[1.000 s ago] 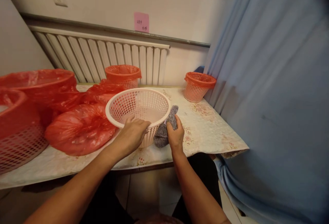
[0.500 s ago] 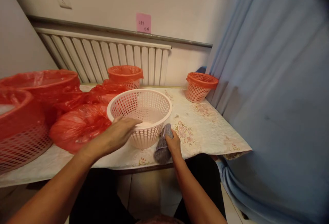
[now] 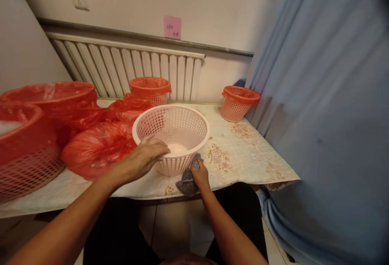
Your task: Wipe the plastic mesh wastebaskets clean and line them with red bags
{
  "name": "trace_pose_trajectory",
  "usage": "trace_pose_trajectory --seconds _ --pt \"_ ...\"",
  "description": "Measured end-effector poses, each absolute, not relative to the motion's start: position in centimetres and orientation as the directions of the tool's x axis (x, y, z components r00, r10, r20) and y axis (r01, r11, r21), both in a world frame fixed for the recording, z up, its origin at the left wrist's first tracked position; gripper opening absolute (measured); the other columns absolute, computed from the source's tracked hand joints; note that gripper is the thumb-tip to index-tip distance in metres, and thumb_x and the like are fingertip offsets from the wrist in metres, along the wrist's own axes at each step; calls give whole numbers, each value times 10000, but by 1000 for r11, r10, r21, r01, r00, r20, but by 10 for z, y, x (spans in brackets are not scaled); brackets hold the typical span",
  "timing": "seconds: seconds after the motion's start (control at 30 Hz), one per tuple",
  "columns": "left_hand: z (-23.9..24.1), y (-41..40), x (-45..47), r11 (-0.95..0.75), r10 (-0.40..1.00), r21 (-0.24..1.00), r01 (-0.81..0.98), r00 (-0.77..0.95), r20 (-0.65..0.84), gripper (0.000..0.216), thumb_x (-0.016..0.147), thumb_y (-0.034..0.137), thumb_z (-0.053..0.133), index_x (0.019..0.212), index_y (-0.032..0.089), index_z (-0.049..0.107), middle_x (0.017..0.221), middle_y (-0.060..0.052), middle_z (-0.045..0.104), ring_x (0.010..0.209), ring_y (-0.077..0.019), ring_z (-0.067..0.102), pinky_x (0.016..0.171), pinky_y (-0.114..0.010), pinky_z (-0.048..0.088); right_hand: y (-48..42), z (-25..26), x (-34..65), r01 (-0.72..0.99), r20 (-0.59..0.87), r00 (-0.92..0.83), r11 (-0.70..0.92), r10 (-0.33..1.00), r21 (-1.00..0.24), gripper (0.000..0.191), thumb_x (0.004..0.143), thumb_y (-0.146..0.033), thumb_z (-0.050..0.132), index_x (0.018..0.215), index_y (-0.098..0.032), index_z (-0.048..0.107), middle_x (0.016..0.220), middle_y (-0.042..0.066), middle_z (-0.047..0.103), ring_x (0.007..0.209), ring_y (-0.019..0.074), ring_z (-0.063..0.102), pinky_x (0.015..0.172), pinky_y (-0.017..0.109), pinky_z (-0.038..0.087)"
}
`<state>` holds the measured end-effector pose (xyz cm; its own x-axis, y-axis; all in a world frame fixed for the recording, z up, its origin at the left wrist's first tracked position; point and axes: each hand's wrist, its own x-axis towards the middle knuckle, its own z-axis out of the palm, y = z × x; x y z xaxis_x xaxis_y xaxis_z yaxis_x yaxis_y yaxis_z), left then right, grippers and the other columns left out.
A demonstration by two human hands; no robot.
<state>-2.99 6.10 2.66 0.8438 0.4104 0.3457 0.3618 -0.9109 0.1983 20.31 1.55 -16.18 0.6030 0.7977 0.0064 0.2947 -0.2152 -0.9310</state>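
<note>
A pale pink plastic basket (image 3: 200,133) with perforated sides stands near the front edge of the table, its inside bare. My left hand (image 3: 150,151) is closed over the near left part of its rim, the thumb side hidden. In my right hand (image 3: 200,176) is a bunched grey cloth (image 3: 187,184), pressed against or right beside the lower right of the basket's outer wall. The cloth's lower end hangs by the table's front edge.
Left of the basket lie crumpled red plastic bags (image 3: 97,147) and large red-lined baskets (image 3: 28,167). Smaller lined baskets stand at the back, one near the radiator (image 3: 150,99) and one by the curtain (image 3: 235,111). The blue curtain (image 3: 322,135) bounds the right side.
The pink basket has shifted slightly right and tilted a little. My left fingers have curled over its rim. The cloth has moved slightly left and down, in against the basket's wall.
</note>
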Motion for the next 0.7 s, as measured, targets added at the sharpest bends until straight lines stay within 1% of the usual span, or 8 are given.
trace_pose_trajectory --seconds 0.07,0.13,0.23,0.3,0.37,0.47,0.53,0.7 --pt "29 68 -39 -882 468 225 413 823 323 265 954 204 405 1011 224 663 1067 -49 678 1034 -214 568 989 -434 365 12 -161 213 276 -14 610 -230 792 -933 485 700 -240 609 1166 -119 663 1162 141 688 1122 289 628 1001 394 467" --pt "27 70 -38 -855 517 242 458 792 326 253 954 241 419 1063 214 647 1093 -61 676 1049 -221 567 975 -427 379 9 -143 224 269 14 647 -210 763 -940 507 737 -275 576 1217 -123 630 1224 131 658 1162 270 603 1027 383 444" --pt "20 62 -18 -847 531 232 478 760 375 277 933 279 485 1183 214 585 1125 -69 674 1080 -225 568 1053 -485 300 8 -97 232 313 191 708 -59 680 -948 552 778 -326 538 1297 -139 567 1321 108 598 1236 239 543 1078 361 388" --pt "15 54 -1 -853 517 181 489 749 413 235 933 260 484 1134 220 599 1033 -54 691 1008 -218 593 1081 -526 238 9 -70 231 363 315 707 58 633 -930 558 780 -345 544 1303 -152 560 1339 91 585 1255 228 525 1092 350 372" --pt "13 50 8 -854 504 130 503 740 445 190 944 235 449 1005 206 627 906 -40 684 906 -206 602 1079 -535 227 13 -59 225 385 365 692 109 623 -916 559 781 -349 542 1305 -156 556 1338 85 587 1257 222 522 1091 347 374" --pt "16 57 0 -875 471 127 467 761 446 212 956 237 426 908 189 626 838 -33 660 864 -195 588 1062 -510 258 18 -75 214 392 333 660 71 673 -917 561 783 -331 527 1312 -143 549 1333 99 589 1253 225 527 1083 347 383" --pt "21 67 -16 -897 440 166 409 796 415 206 957 251 436 913 189 627 880 -35 664 915 -196 579 1050 -478 288 19 -102 210 409 277 617 1 737 -913 559 788 -315 517 1316 -134 546 1340 113 582 1261 230 524 1088 348 374" --pt "28 74 -41 -855 518 208 475 766 382 273 945 173 383 989 217 649 1010 -40 668 1035 -216 546 1070 -494 271 17 -153 214 386 7 501 -216 865 -897 498 717 -261 600 1204 -163 639 1219 101 667 1170 252 599 1041 354 425"
